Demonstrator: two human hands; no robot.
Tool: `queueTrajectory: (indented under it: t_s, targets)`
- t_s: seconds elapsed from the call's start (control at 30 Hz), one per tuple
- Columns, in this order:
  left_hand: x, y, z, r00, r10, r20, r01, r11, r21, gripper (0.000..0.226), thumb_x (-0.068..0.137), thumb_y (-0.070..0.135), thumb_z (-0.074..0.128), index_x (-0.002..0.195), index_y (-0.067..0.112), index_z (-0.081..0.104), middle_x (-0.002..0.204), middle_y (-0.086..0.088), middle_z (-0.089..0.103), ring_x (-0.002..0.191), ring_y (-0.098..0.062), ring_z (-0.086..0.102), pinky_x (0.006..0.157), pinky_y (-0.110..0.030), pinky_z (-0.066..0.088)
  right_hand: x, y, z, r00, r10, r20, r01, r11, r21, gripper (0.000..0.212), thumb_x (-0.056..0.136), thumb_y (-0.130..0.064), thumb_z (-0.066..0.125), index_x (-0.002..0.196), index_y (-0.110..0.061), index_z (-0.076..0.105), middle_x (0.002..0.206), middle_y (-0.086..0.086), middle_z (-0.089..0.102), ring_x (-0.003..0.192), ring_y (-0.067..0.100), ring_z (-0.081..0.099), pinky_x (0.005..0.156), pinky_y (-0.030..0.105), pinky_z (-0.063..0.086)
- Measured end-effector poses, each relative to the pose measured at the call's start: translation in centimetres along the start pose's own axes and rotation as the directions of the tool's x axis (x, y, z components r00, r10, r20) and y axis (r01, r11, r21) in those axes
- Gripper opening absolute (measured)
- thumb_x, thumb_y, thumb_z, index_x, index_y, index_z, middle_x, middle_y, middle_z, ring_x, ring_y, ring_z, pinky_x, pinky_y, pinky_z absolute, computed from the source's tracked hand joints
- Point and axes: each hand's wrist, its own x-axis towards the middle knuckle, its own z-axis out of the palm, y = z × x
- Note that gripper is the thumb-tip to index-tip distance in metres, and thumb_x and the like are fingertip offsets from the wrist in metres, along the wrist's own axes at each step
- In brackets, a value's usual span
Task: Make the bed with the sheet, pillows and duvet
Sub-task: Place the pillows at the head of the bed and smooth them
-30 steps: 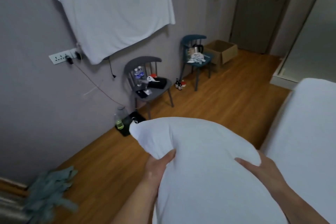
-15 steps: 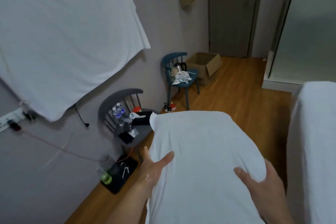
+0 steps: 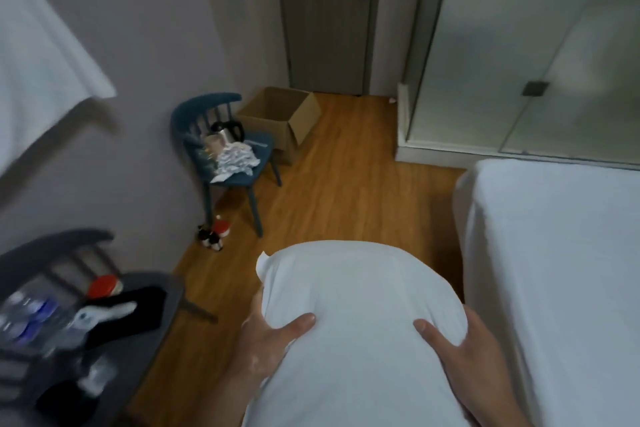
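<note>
White cotton fills the lower middle of your view: the pillow point(image 3: 360, 319) sits between your two hands, held up in front of you over the wooden floor point(image 3: 343, 191). Your left hand point(image 3: 266, 340) clamps its side at about 7 o'clock, thumb pressed across the top and fingers wrapped under. Your right hand point(image 3: 467, 350) grips the opposite side at about 5 o'clock, thumb likewise on top. The hands are well apart, with the pillow's bulk between them. At 3 o'clock lies the bed point(image 3: 561, 253), covered in a white sheet, its edge just beside the pillow. At 10 o'clock stands a blue chair point(image 3: 221, 149) with a kettle and crumpled paper on its seat, and an open cardboard box point(image 3: 284, 118) is just behind it. At 8 o'clock a grey chair point(image 3: 104, 322) holds blurred bottles and dark items.
</note>
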Motion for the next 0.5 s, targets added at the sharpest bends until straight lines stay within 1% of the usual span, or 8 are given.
queueTrajectory:
  t_s: [0.07,0.1,0.17,0.23,0.3,0.37,0.43,0.5]
  targets:
    - [7.2,3.8,0.9,0.996,0.03,0.081,-0.033,0.999,0.036,0.127,0.041,0.074,0.085,0.148,0.031,0.034,0.13,0.006,0.057,0.119,-0.022,0.055,0.105,-0.047,0.048,5.1,-2.4,0.4,0.998,0.014,-0.055,-0.015,1.0,-0.014,0.07,0.065,-0.079,0.065,0.121,-0.038,0.052,0.105,-0.02,0.063,0.092,0.004,0.058,0.081,0.034,0.048]
    - [10.4,5.8,1.6,0.992,0.038,0.122,-0.046,0.997,0.057,0.126,0.043,0.074,0.085,0.15,0.032,0.032,0.135,0.004,0.055,0.123,-0.024,0.054,0.106,-0.049,0.046,7.4,-3.6,0.3,0.996,0.027,-0.081,-0.028,1.0,-0.008,0.069,0.067,-0.078,0.066,0.121,-0.037,0.054,0.105,-0.019,0.065,0.094,0.004,0.06,0.081,0.035,0.049]
    - [16.2,10.0,3.7,0.981,0.065,0.185,-0.087,0.99,0.114,0.122,0.05,0.072,0.082,0.152,0.033,0.027,0.143,0.004,0.05,0.129,-0.025,0.049,0.11,-0.048,0.043,11.7,-5.8,-0.4,0.987,0.059,-0.149,-0.058,0.998,0.014,0.067,0.068,-0.074,0.07,0.123,-0.038,0.056,0.106,-0.021,0.067,0.096,0.005,0.062,0.08,0.034,0.049]
    - [21.4,13.8,6.3,0.966,0.096,0.24,-0.139,0.976,0.169,0.123,0.05,0.072,0.077,0.153,0.033,0.023,0.147,0.003,0.045,0.132,-0.026,0.046,0.11,-0.047,0.04,15.6,-7.2,-0.9,0.967,0.105,-0.23,-0.095,0.994,0.057,0.067,0.067,-0.072,0.072,0.123,-0.039,0.056,0.104,-0.024,0.065,0.094,0.001,0.061,0.074,0.028,0.046]
    - [26.7,17.2,9.3,0.946,0.119,0.302,-0.191,0.956,0.223,0.124,0.049,0.075,0.075,0.154,0.033,0.023,0.148,0.001,0.044,0.133,-0.027,0.045,0.111,-0.048,0.04,19.7,-8.0,-0.9,0.941,0.162,-0.296,-0.133,0.984,0.115,0.064,0.067,-0.072,0.073,0.12,-0.04,0.056,0.1,-0.027,0.065,0.09,-0.009,0.058,0.069,0.02,0.043]
    - [32.1,20.0,12.5,0.927,0.127,0.353,-0.232,0.933,0.274,0.124,0.05,0.079,0.074,0.153,0.033,0.024,0.147,0.0,0.046,0.132,-0.029,0.046,0.111,-0.051,0.041,24.4,-8.4,-0.7,0.919,0.203,-0.337,-0.152,0.974,0.171,0.061,0.066,-0.075,0.071,0.116,-0.043,0.057,0.095,-0.031,0.064,0.085,-0.018,0.054,0.067,0.011,0.039]
    - [37.6,22.5,16.0,0.922,0.132,0.363,-0.241,0.931,0.276,0.124,0.049,0.082,0.074,0.152,0.032,0.027,0.145,-0.001,0.048,0.13,-0.03,0.048,0.11,-0.052,0.042,30.2,-8.8,-0.7,0.908,0.222,-0.355,-0.154,0.965,0.21,0.061,0.064,-0.079,0.067,0.114,-0.046,0.057,0.091,-0.034,0.063,0.081,-0.022,0.052,0.067,0.008,0.036]
    - [42.9,25.2,19.4,0.939,0.129,0.319,-0.223,0.934,0.278,0.122,0.052,0.081,0.072,0.152,0.028,0.027,0.147,-0.003,0.046,0.131,-0.032,0.047,0.111,-0.052,0.04,36.9,-9.9,-1.3,0.912,0.215,-0.349,-0.15,0.967,0.203,0.06,0.063,-0.081,0.066,0.113,-0.047,0.057,0.09,-0.033,0.063,0.083,-0.017,0.054,0.067,0.008,0.036]
